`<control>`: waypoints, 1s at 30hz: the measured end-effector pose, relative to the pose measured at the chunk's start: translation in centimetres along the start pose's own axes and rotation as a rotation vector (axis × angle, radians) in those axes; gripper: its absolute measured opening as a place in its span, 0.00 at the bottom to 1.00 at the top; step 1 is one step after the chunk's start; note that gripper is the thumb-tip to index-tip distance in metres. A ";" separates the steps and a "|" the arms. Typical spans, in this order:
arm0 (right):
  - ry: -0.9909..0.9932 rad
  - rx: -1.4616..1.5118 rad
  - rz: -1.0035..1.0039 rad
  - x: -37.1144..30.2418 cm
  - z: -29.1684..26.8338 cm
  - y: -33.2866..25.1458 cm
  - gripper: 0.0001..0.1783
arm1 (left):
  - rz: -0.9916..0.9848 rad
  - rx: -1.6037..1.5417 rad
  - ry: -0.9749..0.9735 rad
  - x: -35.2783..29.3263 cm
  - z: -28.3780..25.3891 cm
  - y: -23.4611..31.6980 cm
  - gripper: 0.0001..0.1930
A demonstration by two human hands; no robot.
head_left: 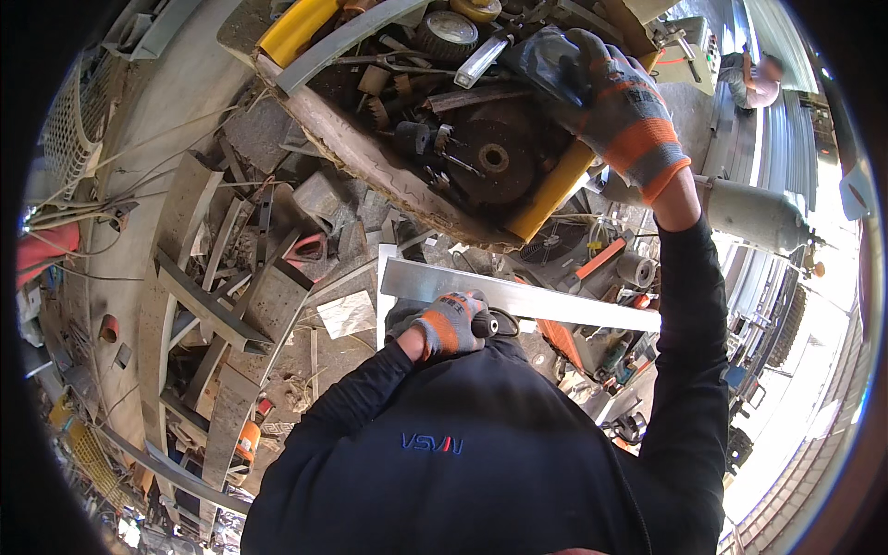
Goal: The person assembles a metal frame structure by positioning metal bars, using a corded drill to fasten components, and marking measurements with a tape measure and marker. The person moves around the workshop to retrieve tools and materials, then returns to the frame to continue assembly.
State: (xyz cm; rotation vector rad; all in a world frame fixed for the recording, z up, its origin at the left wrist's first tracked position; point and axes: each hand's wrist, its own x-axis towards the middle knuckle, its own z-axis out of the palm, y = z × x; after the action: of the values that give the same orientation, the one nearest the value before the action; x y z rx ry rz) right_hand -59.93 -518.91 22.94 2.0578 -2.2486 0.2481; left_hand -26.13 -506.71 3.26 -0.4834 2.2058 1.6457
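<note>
Over the right end of the scrap box (347,153), your right grip (622,102) half-curls against a dark bundle (544,65), hold unclear; your left grip (448,326) wraps a dark tool (485,324). Dragging the bundle sideways could catch the worn disc (515,178). Yellow edging (553,192) borders it; upward seems freest.

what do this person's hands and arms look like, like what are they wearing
The right hand and left hand wear work gloves in grey and orange, darker toward the fingers, with dark print on the back. Long, plain dark sleeves cover the arms, leaving a bare strip at the right wrist.
</note>
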 end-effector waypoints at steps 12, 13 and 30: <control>-0.121 0.173 -0.184 -1.6 -4.4 -8.5 0.25 | 0.004 -0.011 -0.024 1.3 0.5 -1.3 0.29; -0.108 0.233 -0.252 -1.7 -3.6 -9.9 0.20 | 0.012 0.023 -0.017 1.5 0.4 -1.3 0.29; 0.185 0.582 -0.101 -9.1 -6.0 -9.5 0.26 | -0.022 0.064 -0.028 1.7 -1.9 -0.3 0.28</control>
State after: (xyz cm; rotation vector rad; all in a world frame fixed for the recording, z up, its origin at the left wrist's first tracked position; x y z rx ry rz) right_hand -49.94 -509.70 27.88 2.2603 -2.1196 1.1507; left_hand -27.67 -508.70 2.71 -0.4621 2.2176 1.5557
